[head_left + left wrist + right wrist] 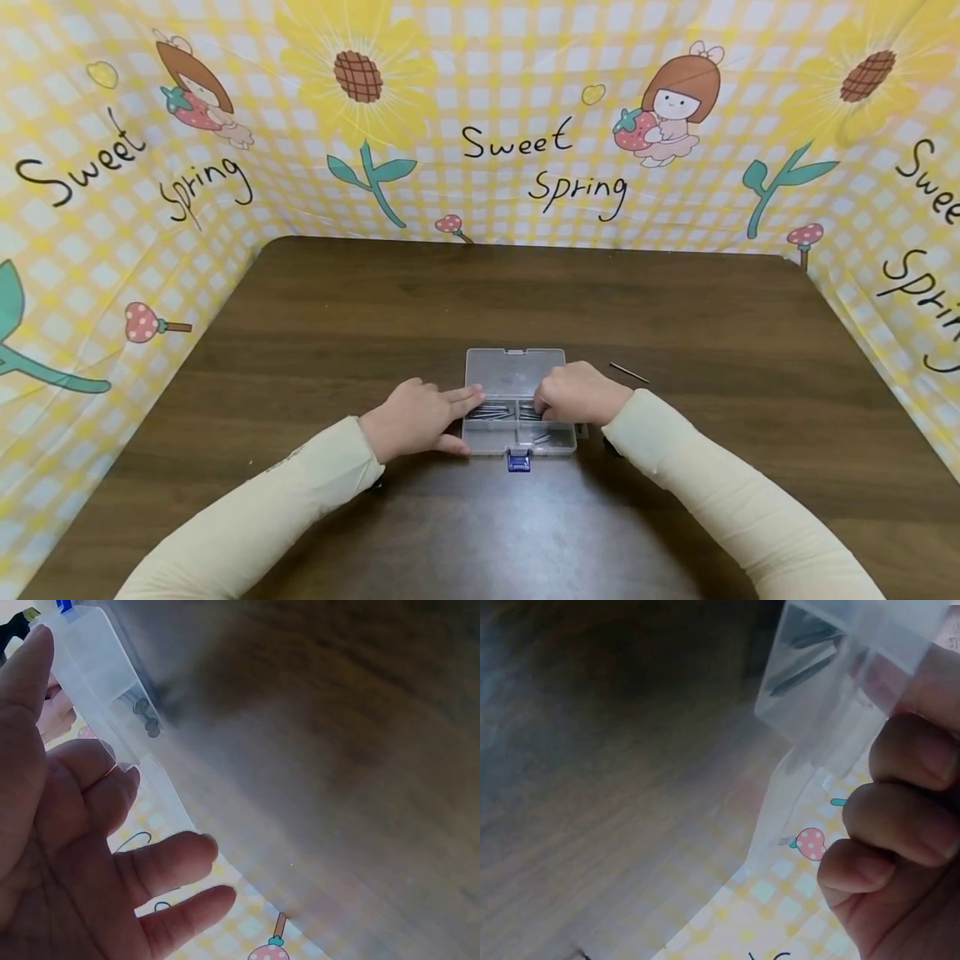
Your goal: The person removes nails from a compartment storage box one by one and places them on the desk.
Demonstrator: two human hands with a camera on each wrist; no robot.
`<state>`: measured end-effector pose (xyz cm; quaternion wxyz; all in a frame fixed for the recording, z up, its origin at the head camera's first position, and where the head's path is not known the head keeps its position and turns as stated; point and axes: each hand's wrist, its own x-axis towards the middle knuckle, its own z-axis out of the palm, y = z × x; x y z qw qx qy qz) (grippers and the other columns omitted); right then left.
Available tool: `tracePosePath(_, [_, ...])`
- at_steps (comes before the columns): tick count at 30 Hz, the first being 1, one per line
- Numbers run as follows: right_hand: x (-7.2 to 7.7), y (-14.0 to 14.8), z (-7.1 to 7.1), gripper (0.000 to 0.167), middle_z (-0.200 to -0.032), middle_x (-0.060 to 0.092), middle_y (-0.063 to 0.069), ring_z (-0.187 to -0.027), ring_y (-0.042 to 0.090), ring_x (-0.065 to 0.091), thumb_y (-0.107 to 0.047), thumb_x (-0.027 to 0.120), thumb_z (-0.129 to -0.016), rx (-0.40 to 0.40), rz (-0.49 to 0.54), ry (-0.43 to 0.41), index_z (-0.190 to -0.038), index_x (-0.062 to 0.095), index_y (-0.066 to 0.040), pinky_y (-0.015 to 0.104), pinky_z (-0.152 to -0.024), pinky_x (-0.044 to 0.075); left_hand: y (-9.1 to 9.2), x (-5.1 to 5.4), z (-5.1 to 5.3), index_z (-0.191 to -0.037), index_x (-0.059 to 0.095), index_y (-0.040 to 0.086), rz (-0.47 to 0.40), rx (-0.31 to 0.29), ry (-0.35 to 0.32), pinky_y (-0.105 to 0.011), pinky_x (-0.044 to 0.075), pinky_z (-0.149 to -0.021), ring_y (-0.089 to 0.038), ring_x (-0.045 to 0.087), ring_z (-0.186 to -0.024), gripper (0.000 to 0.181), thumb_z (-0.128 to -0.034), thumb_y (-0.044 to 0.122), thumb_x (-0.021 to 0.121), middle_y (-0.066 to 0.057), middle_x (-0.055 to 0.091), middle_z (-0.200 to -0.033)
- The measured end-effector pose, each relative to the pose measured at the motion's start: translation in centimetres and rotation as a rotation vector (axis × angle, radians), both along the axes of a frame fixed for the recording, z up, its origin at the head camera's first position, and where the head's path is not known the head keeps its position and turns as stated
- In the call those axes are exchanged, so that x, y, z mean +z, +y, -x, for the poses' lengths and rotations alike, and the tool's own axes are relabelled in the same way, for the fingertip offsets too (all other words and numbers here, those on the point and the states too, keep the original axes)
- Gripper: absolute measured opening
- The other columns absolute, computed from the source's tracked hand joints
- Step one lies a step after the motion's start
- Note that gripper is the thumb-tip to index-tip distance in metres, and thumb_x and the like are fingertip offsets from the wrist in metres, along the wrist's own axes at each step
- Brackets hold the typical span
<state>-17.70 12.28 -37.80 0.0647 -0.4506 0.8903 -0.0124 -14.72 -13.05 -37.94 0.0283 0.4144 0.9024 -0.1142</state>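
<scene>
A clear plastic compartment box [491, 437] lies with its lid [502, 371] folded back and a blue latch [519, 462] at the front. Metal nails [491, 412] lie in its back left compartment; in the left wrist view their round heads [142, 706] show through the wall. A few more nails [542, 438] are in the front right compartment. My left hand [414, 418] rests against the box's left side, fingers extended, thumb near the front corner. My right hand [577, 393] reaches with curled fingers into the back right compartment; whether its fingertips pinch a nail is hidden.
One loose nail [628, 372] lies on the brown wooden table [360, 292], right of the box beyond my right hand. A yellow checked cloth [495, 100] with printed figures and flowers stands around the back and sides of the table.
</scene>
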Motion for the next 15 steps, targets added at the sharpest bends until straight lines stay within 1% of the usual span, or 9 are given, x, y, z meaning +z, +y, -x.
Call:
tracePosePath(3, [0.03, -0.13, -0.01, 0.021, -0.064, 0.06, -0.01, -0.055, 0.009, 0.054, -0.004, 0.067, -0.078, -0.017, 0.006, -0.021, -0.063, 0.066, -0.018, 0.032, -0.051, 0.046, -0.01, 0.08, -0.05, -0.142, 0.05, 0.019, 0.007, 0.017, -0.005, -0.035, 0.046, -0.067, -0.022, 0.062, -0.074, 0.075, -0.0834, 0.066, 0.053, 0.005, 0.049, -0.142])
tracePosePath(7, [0.16, -0.22, -0.18, 0.023, -0.061, 0.056, -0.01, -0.054, 0.009, 0.049, -0.002, 0.065, -0.077, -0.035, -0.001, -0.042, -0.06, 0.062, -0.018, 0.031, -0.05, 0.045, -0.07, 0.13, -0.07, -0.142, 0.049, 0.016, -0.006, 0.026, -0.035, -0.038, 0.048, -0.072, -0.024, 0.064, -0.079, 0.075, -0.085, 0.063, 0.054, 0.002, 0.048, -0.143])
tracePosePath(13, [0.22, -0.36, -0.34, 0.021, -0.064, 0.059, -0.008, -0.057, 0.011, 0.054, -0.003, 0.066, -0.08, -0.016, 0.002, -0.011, -0.064, 0.064, -0.016, 0.032, -0.053, 0.047, -0.29, 0.23, -0.21, -0.143, 0.047, 0.013, -0.012, 0.055, -0.066, -0.043, 0.049, -0.081, -0.025, 0.066, -0.084, 0.074, -0.0867, 0.06, 0.054, 0.0, 0.046, -0.145])
tracePosePath(15, [0.16, -0.4, -0.39, 0.02, -0.065, 0.059, -0.008, -0.058, 0.012, 0.055, -0.004, 0.066, -0.08, -0.01, 0.007, -0.01, -0.065, 0.064, -0.016, 0.032, -0.054, 0.048, -0.39, 0.22, -0.31, -0.143, 0.047, 0.013, -0.016, 0.059, -0.075, -0.044, 0.049, -0.081, -0.026, 0.066, -0.086, 0.073, -0.0868, 0.059, 0.055, -0.001, 0.046, -0.145])
